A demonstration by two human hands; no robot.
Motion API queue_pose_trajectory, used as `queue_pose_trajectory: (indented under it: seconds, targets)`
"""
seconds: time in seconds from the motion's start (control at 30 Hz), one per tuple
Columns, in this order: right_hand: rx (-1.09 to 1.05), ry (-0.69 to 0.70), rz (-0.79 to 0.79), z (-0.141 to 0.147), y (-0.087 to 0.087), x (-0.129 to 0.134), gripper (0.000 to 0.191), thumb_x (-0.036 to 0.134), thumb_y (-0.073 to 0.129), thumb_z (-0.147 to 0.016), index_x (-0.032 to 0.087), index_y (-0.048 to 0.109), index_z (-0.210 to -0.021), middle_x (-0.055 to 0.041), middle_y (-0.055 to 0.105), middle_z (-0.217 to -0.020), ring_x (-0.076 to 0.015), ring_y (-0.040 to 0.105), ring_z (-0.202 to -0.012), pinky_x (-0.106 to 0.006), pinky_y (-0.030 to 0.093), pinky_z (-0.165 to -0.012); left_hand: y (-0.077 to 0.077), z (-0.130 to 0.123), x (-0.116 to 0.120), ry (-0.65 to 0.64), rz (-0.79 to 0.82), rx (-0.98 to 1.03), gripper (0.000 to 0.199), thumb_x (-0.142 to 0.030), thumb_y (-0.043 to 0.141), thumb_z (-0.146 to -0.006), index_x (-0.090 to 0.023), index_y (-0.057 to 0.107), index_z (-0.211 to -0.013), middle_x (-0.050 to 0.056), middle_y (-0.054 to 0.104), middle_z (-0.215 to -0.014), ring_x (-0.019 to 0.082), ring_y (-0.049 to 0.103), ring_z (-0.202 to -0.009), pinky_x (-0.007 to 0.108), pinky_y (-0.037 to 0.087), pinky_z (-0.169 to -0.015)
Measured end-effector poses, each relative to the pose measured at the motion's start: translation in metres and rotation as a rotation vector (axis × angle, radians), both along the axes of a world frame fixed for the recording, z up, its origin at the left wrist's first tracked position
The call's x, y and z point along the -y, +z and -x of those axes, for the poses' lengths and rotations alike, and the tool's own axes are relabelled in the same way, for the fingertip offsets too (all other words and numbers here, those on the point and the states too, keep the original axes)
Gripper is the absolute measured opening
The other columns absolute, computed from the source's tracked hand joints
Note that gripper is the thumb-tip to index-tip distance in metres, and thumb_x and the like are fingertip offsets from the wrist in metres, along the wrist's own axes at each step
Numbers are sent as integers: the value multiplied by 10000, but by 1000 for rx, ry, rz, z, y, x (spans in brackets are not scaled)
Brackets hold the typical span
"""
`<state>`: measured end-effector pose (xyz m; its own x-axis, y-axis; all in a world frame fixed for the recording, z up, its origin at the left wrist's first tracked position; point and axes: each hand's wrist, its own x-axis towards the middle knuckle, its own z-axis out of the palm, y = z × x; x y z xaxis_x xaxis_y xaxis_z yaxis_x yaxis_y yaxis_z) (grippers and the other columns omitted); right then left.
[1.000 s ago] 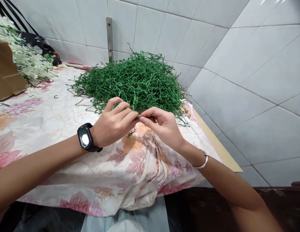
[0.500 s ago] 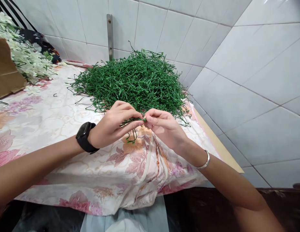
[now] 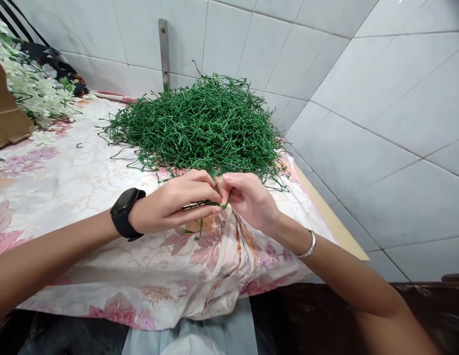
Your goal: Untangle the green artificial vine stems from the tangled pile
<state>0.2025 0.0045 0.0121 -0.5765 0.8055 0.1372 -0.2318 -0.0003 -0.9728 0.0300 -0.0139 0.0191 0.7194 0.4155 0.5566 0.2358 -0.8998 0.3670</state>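
Note:
A few thin green artificial flower stems point(image 3: 198, 204) run between the thumb and fingers of my left hand point(image 3: 175, 199), with part of them dangling below. My right hand point(image 3: 251, 197) meets it at the fingertips, pinching the tip of a green stem just past the left thumb. Right behind both hands rises a large tangled pile of green stems point(image 3: 199, 123) on the flowered tablecloth point(image 3: 140, 276). Most of what lies inside the left palm is hidden by the fingers.
White artificial flowers point(image 3: 33, 88) lie at the far left, beside a brown cardboard piece point(image 3: 9, 108). A tiny hooked bit of stem point(image 3: 79, 145) rests on the cloth. Tiled walls point(image 3: 380, 108) close off the back and right, with a metal strip point(image 3: 164, 54) behind the pile.
Both hands have come slightly lower and nearer to me. My right fingers have tilted downward at the stem tip. The view has shifted a little.

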Motion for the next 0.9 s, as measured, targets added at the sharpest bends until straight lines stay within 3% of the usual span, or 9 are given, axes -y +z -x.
queue_pose_trajectory:
  seconds: [0.3,0.57,0.8,0.9]
  targets:
    - [80,29,-178,-4,-5,-4,249,220,511,-777,118,570,-557,20,522,-568,-50,473,-544,-191,367,-524,-5,4,-3,-26,22,-73,94,-99,441,-832,-118,526,-866,70,564,-836,143,438,-828,259,405,-729]
    - [353,148,-444,-11,-7,-16,252,237,500,-798,102,541,-589,34,452,-552,-39,396,-527,-188,292,-491,-20,5,-10,-30,-199,-156,174,-150,371,-865,-93,532,-833,116,574,-832,187,445,-849,296,408,-727]
    - [493,296,-638,-17,-3,-23,261,228,470,-819,92,524,-603,40,407,-563,-37,353,-552,-183,287,-517,-30,2,-10,-25,-302,-259,214,-147,318,-880,-96,526,-870,118,579,-849,195,444,-863,316,392,-742]
    - [517,319,-647,-18,-1,-22,271,260,460,-824,93,548,-630,32,426,-577,-44,373,-565,-183,300,-528,-31,1,-8,-29,-298,-225,211,-136,315,-877,-93,521,-857,124,579,-849,194,442,-859,315,391,-743]
